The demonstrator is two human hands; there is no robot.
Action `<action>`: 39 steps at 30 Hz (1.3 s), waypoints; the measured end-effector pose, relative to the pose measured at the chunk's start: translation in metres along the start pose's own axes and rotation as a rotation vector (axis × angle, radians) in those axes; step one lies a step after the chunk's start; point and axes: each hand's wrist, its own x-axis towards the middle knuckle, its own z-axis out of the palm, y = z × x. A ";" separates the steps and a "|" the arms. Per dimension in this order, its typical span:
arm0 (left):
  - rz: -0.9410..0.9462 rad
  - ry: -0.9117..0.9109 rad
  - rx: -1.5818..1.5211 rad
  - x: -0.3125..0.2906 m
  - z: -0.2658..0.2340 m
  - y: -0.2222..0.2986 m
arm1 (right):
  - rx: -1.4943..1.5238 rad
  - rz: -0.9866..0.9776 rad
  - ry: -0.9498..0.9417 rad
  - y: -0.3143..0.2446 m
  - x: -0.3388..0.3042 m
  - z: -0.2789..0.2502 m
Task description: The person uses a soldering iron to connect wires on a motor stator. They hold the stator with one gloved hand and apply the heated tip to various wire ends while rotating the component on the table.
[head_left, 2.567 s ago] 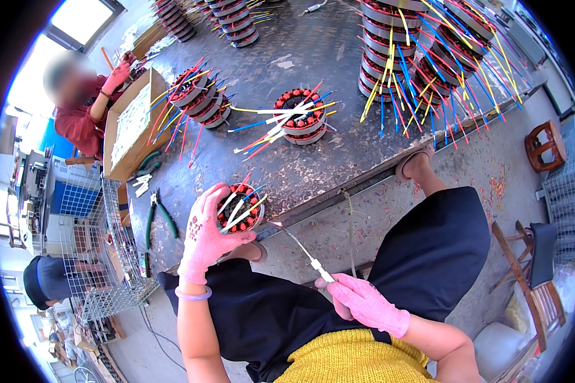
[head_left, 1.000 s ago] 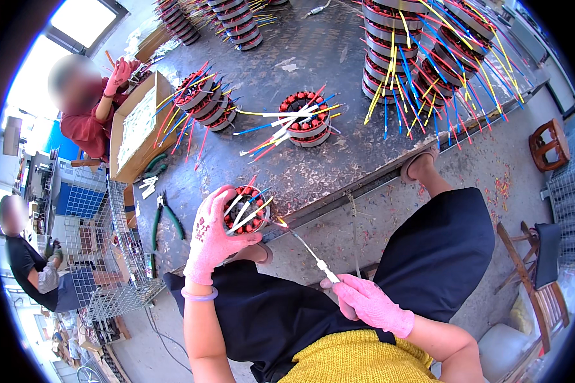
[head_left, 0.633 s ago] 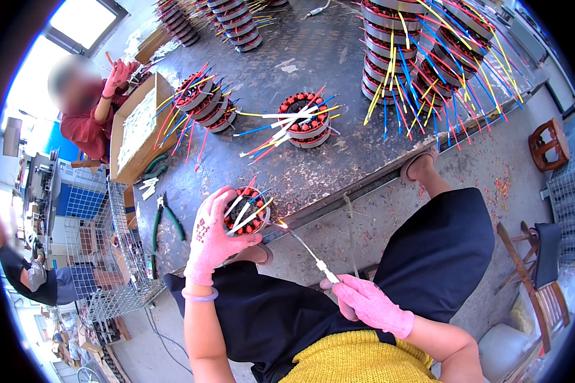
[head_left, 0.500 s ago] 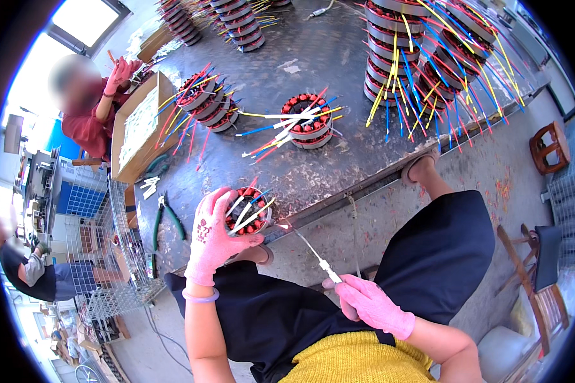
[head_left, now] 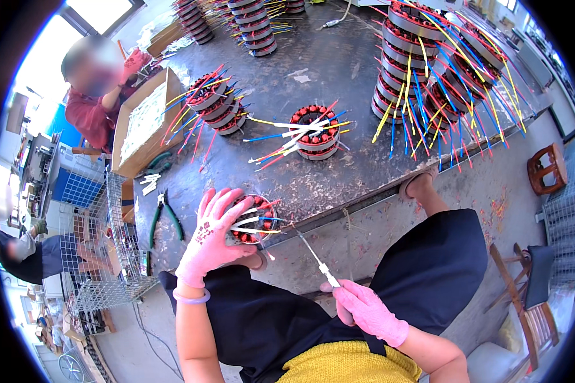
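The stator [head_left: 252, 220] sits at the near table [head_left: 338, 70] edge under my left hand [head_left: 212, 235], fingers spread over it. My right hand [head_left: 366, 311] grips a thin tool [head_left: 314, 257], its tip at the windings. One loose stator [head_left: 313, 131] waits behind; stacks [head_left: 428, 70] stand farther back.

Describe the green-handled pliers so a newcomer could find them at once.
Start at the grey metal workbench and go to its near left corner, beside the wire basket. The pliers lie there, handles spread. They are the only green-handled tool, left of the pink-gloved left hand.
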 end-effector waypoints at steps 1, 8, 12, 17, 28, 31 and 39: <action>-0.012 0.017 0.001 0.002 0.003 0.002 | -0.025 -0.003 0.005 -0.002 0.000 -0.001; -0.006 0.035 0.023 0.003 0.007 -0.005 | -0.060 0.018 0.022 -0.005 0.001 0.002; -0.007 0.045 0.017 0.003 0.008 -0.004 | -0.135 -0.001 0.020 -0.006 0.001 0.001; -0.037 0.050 0.015 0.001 0.010 -0.001 | -0.023 0.001 0.031 -0.008 0.003 0.005; 0.010 0.018 -0.025 0.004 0.006 -0.007 | -0.033 0.034 -0.007 -0.009 0.001 0.004; 0.003 0.005 -0.033 0.004 0.004 -0.006 | -0.070 0.020 -0.010 -0.010 0.001 0.004; 0.021 0.039 -0.033 0.003 0.006 -0.004 | 0.007 0.023 -0.016 -0.005 0.001 0.004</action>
